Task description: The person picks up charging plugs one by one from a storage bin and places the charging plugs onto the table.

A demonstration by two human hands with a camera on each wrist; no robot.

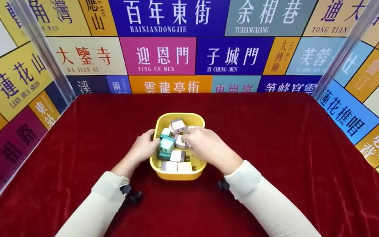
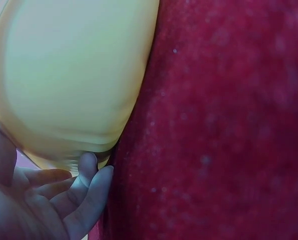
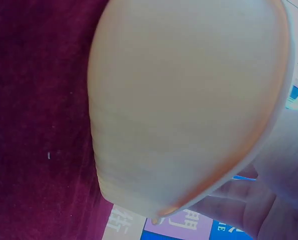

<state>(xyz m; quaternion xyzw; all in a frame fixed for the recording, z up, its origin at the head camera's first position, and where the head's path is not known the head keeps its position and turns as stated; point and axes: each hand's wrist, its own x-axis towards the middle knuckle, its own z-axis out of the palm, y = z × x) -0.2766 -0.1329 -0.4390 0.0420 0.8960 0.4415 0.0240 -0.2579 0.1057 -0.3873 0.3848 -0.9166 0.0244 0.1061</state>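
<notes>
Hands: two; left hand and right hand, one on either side of a basin.
Basin: one, yellow, between the hands, open side up.
Plugs in the basin: at least eight visible; the right hand covers part of the contents, so the full number cannot be told.
Plugs by colour: three with teal parts, nearer the left hand; at least five mainly white or pale, some with grey or lilac sides.
Plug arrangement: heaped loosely beneath and beside the right hand's fingers, with two pale ones side by side at the basin end nearest the wrists; prongs show on some.
Left hand state: grasping the basin's wall, thumb at the rim, fingers against the outside.
Right hand state: reaching over the opposite rim, bent fingers among the plugs; whether they pinch one cannot be told.
Sleeves: two, pale, one behind each hand.
Cloth: one, dark red, under the basin and both hands.
Sign panels: many, coloured, beyond the hands and to both sides.
</notes>
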